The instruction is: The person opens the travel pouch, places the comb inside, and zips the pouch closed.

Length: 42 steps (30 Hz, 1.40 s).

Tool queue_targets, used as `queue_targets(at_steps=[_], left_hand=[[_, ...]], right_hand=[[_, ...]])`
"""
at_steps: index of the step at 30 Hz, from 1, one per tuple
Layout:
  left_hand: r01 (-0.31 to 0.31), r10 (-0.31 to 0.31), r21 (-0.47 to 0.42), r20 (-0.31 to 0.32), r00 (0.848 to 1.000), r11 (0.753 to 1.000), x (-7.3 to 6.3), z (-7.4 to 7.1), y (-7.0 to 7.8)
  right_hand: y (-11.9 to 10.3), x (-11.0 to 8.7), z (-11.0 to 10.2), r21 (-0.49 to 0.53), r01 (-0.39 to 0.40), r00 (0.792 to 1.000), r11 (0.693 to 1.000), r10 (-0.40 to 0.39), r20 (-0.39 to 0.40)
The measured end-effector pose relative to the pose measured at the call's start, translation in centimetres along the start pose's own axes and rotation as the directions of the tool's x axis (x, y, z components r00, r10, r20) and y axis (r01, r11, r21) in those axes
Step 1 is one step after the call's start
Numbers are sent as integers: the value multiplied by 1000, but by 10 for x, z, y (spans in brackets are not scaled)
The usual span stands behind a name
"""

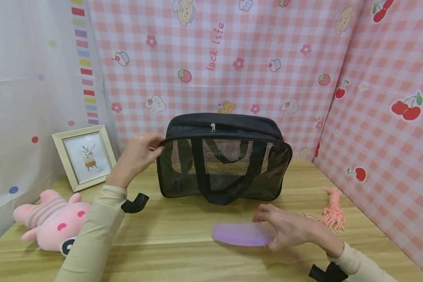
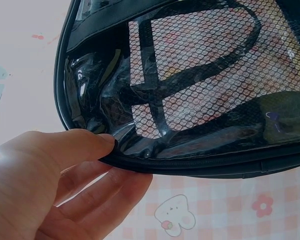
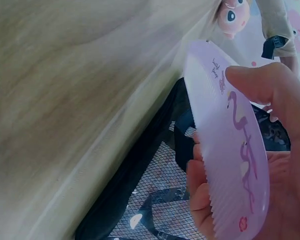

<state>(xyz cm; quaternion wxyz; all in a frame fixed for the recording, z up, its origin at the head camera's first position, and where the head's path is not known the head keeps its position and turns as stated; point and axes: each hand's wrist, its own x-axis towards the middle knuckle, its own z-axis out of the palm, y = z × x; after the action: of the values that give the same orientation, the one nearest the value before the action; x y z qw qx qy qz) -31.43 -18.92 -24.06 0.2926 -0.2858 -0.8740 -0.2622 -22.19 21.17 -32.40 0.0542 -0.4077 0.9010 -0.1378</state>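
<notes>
A black bag [image 1: 232, 188] with clear and mesh panels and two strap handles stands upright on the table. Its silver zipper pull [image 1: 213, 127] sits on the top. My left hand [image 1: 137, 154] pinches the bag's upper left corner, thumb on the clear panel [image 2: 97, 107] and fingers behind the black edge. In front of the bag, my right hand [image 1: 289, 227] holds a purple comb [image 1: 237, 235] by one end, low over the table. Flamingo drawings show on the comb [image 3: 235, 165] in the right wrist view, with the thumb across its face and the other fingers behind it.
A pink plush toy [image 1: 54, 219] lies at the left, by my left forearm. Behind it leans a cream picture frame [image 1: 86, 156]. A bundle of pink cord [image 1: 334, 211] lies right of my right hand. Patterned cloth [image 1: 211, 51] hangs behind the wooden table [image 1: 169, 254] and along its sides.
</notes>
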Motion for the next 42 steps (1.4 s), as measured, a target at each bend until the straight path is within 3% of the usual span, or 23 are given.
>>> queue_targets(at_steps=[6, 10, 19, 27, 36, 42], left_hand=[[-8, 8, 4, -10, 1000, 1000, 1, 0, 0], [-13, 13, 6, -15, 1000, 1000, 1, 1, -1], [-20, 20, 11, -20, 1000, 1000, 1, 0, -1], [-21, 21, 1, -22, 1000, 1000, 1, 1, -1], [4, -4, 5, -11, 1000, 1000, -2, 1, -3], [-2, 2, -6, -15, 1000, 1000, 0, 1, -2]], right_hand=[[-1, 2, -3, -13, 104, 990, 995, -104, -91], [1, 2, -6, -68, 167, 968, 984, -177, -176], [1, -1, -21, -116, 151, 944, 982, -178, -277], [-5, -2, -38, -194, 213, 881, 958, -274, -387], [-14, 9, -74, -294, 241, 829, 925, -354, -433], [-20, 19, -101, -375, 220, 824, 901, -377, -423]])
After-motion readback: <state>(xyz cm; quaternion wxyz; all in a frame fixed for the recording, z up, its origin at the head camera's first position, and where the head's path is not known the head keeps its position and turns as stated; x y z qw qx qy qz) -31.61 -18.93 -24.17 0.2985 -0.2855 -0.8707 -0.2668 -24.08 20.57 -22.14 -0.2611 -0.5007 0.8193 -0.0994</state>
